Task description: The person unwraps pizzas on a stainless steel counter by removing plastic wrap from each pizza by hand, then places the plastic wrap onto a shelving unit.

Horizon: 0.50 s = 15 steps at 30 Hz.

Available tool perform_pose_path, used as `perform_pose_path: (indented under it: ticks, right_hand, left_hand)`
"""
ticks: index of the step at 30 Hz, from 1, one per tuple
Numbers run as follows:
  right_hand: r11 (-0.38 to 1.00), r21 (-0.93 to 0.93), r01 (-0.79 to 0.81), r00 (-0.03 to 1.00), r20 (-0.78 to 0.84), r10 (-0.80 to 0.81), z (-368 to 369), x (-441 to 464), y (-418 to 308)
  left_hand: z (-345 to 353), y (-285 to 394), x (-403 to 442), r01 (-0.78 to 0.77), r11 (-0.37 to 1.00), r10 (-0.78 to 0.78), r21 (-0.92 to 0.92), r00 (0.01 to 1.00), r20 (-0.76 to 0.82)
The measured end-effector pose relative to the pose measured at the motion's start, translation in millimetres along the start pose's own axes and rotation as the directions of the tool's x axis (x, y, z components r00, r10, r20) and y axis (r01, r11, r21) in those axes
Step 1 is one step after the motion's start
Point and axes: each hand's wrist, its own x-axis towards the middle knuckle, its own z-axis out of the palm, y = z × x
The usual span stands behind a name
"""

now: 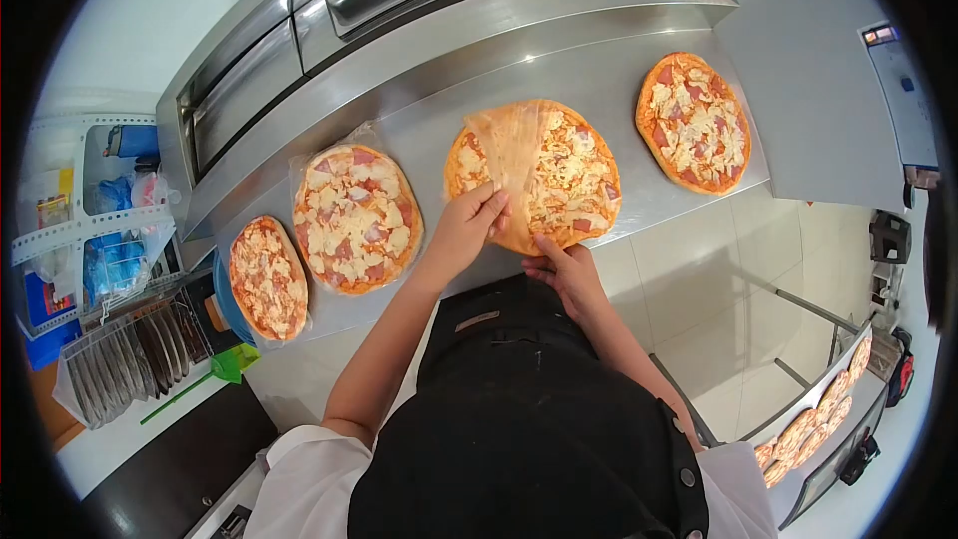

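Observation:
A pizza (582, 175) topped with cheese and ham pieces lies on the steel counter in front of me. Clear plastic wrap (511, 145) is bunched in a band across its left half, down to the near edge. My left hand (469, 230) is closed, pinching the wrap between thumb and fingers over the pizza. At the pizza's near edge, my right hand (567, 274) is closed too, with the thumb on the rim and fingers curled below. Whether those fingers grip crust, wrap or both is hard to see.
Left along the counter (429, 110) lie a wrapped pizza (359, 220) and a smaller-looking one (268, 279). Another pizza (694, 123) sits at the right end. A rack table with several pizzas (813, 429) stands lower right. A wire rack (135, 359) is at left.

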Motion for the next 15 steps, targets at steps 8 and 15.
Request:
perform_pose_path:
  ticks: [8,15]
  right_hand:
    - [0.994,0.087,0.06,0.992,-0.112,-0.05,-9,5,1]
    - [0.997,0.072,0.025,0.996,-0.082,-0.019,-33,-2,-18]
  left_hand:
    - [-39,-22,3,0.033,0.967,0.054,0.252,0.942,-0.331]
    - [-104,-25,51,-0.072,0.991,0.114,0.114,0.898,-0.425]
